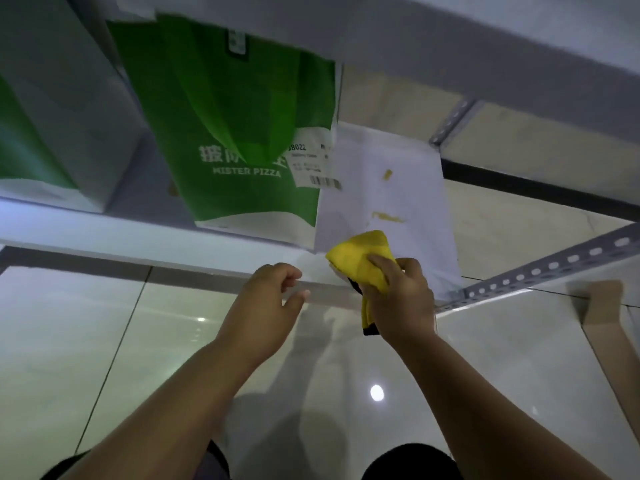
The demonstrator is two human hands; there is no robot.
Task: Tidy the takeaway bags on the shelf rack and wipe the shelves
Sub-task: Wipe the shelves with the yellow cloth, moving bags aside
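At the right end of the shelf (pixel 415 195), your right hand (pixel 401 299) has its grip bunched round the soft cloth (pixel 360 258), beside yellow stains (pixel 388 218); your left hand (pixel 270 296) curls loose, empty. Hold the cloth wadded, since it likely flops.

Bare left hand (pixel 270 301), right hand (pixel 403 299), dark clothing (pixel 412 462).

Yellow cloth (pixel 360 261) soft, matt; green bag (pixel 221 109) matt paper; floor tiles (pixel 104 341) glossy; perforated rail (pixel 554 268) metal.

floor: glossy pale tiles (pixel 69 341) | light: glare spot (pixel 376 392) | right: probably a cardboard box (pixel 604 299)
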